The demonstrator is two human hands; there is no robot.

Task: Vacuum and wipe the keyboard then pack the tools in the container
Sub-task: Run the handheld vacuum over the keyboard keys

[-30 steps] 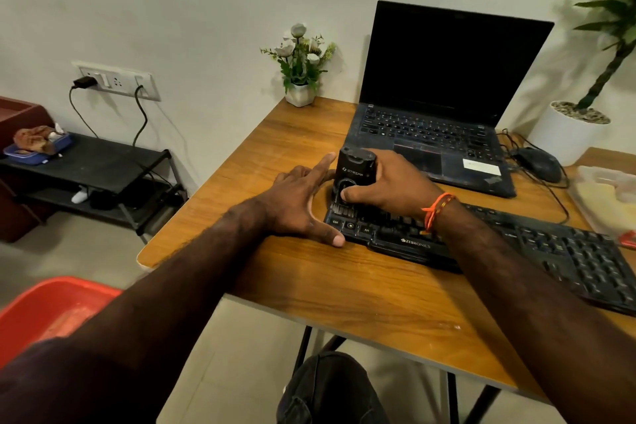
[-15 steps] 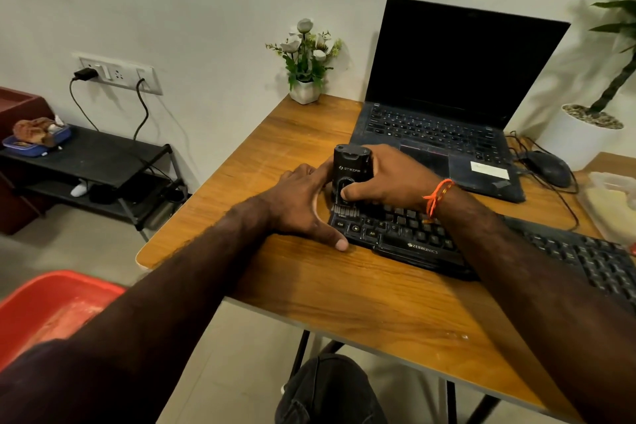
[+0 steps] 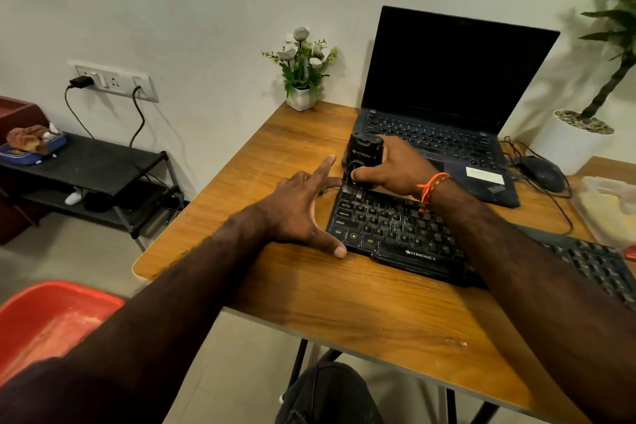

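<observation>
A black keyboard [image 3: 406,234] lies across the wooden desk [image 3: 344,306], running off to the right. A small black handheld vacuum [image 3: 364,157] stands upright with its brush on the keyboard's top-left corner keys. My right hand [image 3: 395,167] grips the vacuum from the right, thumb on its front. My left hand [image 3: 303,210] lies spread against the keyboard's left edge, thumb at the near corner, fingers straight. A clear plastic container [image 3: 609,206] with a yellow cloth inside sits at the right edge.
An open black laptop [image 3: 447,107] stands just behind the keyboard, with a mouse [image 3: 543,172] and cables to its right. A small flower pot [image 3: 302,98] and a large white planter [image 3: 574,138] sit at the back. A red tub [image 3: 44,323] is on the floor at left.
The vacuum and my right hand have stayed at the keyboard's top-left corner. My left hand's index finger has lifted slightly. The view has shifted and tilted a little.
</observation>
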